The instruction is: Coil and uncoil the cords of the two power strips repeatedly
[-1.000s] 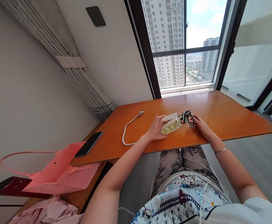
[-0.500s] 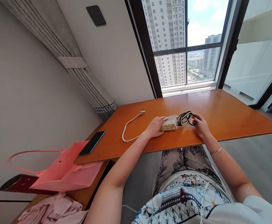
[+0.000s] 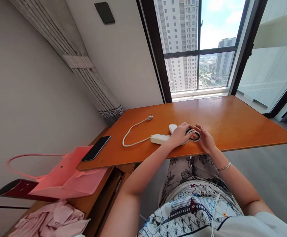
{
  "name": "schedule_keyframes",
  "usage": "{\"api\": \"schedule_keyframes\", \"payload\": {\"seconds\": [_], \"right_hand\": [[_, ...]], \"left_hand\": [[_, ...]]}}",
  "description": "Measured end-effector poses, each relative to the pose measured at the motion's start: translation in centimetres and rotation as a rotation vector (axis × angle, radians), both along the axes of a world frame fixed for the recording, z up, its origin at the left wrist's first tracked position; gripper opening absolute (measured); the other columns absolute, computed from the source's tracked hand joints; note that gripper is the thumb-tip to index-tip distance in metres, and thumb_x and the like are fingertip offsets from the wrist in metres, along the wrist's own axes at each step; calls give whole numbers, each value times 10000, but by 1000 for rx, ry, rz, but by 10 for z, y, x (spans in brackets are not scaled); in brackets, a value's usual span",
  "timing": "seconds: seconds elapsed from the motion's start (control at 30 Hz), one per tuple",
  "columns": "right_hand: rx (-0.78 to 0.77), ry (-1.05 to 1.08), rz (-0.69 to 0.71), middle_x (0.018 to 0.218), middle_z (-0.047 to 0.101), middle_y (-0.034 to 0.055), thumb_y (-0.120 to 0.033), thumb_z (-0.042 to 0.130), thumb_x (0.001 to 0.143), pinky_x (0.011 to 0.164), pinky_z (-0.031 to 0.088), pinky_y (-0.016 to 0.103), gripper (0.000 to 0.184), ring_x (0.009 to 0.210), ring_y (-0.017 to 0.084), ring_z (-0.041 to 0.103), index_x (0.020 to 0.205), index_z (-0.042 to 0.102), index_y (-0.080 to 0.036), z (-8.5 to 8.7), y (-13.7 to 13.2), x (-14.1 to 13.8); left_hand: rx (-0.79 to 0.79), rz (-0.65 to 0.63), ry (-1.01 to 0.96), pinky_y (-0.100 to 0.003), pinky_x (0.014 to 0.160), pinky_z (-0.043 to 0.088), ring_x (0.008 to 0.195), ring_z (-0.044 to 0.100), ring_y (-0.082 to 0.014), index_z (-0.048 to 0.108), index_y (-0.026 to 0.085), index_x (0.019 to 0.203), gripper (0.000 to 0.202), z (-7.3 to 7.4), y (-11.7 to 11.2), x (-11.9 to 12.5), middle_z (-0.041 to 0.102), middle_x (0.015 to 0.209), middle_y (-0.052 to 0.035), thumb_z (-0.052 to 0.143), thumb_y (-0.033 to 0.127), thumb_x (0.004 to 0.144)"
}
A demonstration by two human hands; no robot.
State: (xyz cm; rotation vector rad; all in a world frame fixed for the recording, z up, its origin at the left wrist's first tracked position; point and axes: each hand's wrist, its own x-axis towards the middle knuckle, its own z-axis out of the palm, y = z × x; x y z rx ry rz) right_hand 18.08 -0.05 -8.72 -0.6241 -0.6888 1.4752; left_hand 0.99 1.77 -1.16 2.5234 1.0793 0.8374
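Note:
A white power strip (image 3: 158,139) lies on the orange-brown table (image 3: 222,115), its right part covered by my left forearm and hand. From its left end a white cord runs in a curve to a plug (image 3: 150,117). My left hand (image 3: 181,135) is curled over a black-and-white coiled cable (image 3: 195,136), fingertips on its upper left side. Against the coil's right side is my right hand (image 3: 206,141), with its fingers bent around the loop. Behind my left hand a white block (image 3: 172,127) shows in part; what it is cannot be made out.
A dark phone (image 3: 96,148) lies at the table's left edge. Below that edge a pink bag (image 3: 66,174), a dark red cylinder (image 3: 22,191) and pink cloth (image 3: 52,219) rest on a wooden cabinet. A window (image 3: 200,52) stands beyond the table.
The power strip has shifted left and turned. My left hand has gone from the strip to the coiled cable. My right hand has moved slightly left and nearer to me, and the white block now shows.

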Motion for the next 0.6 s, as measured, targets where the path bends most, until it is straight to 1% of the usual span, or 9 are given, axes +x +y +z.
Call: {"api": "schedule_keyframes", "payload": {"seconds": [0.07,0.13,0.2,0.27,0.33,0.43,0.5,0.6], "right_hand": [[39,18,89,1216,701,39,-432,721,814,961,533,361,326,1102,207,655,1095,710,-266,1,-2,-1],[68,16,180,1240,707,44,-409,708,829,998,513,360,349,1108,201,657,1141,707,-253,1,-2,-2],[75,-7,254,1235,716,33,-403,703,834,998,512,356,360,1106,197,657,1160,710,-251,0,-3,-3],[72,-34,293,1195,732,17,-426,705,835,982,522,354,344,1101,196,656,1135,722,-258,1,-4,-5],[80,-50,316,1162,742,27,-486,697,838,976,529,375,353,1116,211,654,1102,733,-255,4,-5,-7],[120,-80,325,1160,741,66,-555,709,809,977,532,420,418,1132,247,652,1076,746,-236,9,-8,-7],[130,-108,310,1153,742,74,-569,754,758,974,530,428,446,1111,256,658,1053,757,-236,11,-10,-7],[129,-140,285,1098,753,73,-587,816,678,972,523,419,490,1052,254,668,1020,770,-240,11,-11,-8]], "left_hand": [[-49,22,-111,-359,865,534,951,685,-228,686,215,1007,211,-5,2,-1,732,1004,-57,657,365,862],[-141,50,-244,-340,825,544,890,701,-210,678,222,1007,250,-8,5,-3,749,943,-28,701,387,821],[-222,63,-359,-323,790,549,844,709,-195,672,224,981,265,-10,8,-5,754,885,-7,722,399,788],[-264,58,-441,-315,765,548,819,709,-189,669,220,953,270,-10,9,-6,756,857,-2,728,405,766],[-301,52,-501,-308,716,544,753,699,-179,666,211,942,289,-9,10,-6,756,837,-5,731,419,751],[-366,42,-594,-296,655,530,678,676,-165,666,198,922,327,-6,11,-7,752,802,-12,734,457,735],[-387,34,-629,-290,653,524,687,673,-166,668,193,907,353,-5,12,-8,747,788,-14,746,483,721],[-398,23,-618,-289,663,519,703,673,-170,676,193,903,365,-4,14,-9,741,774,-14,753,499,720]]}}
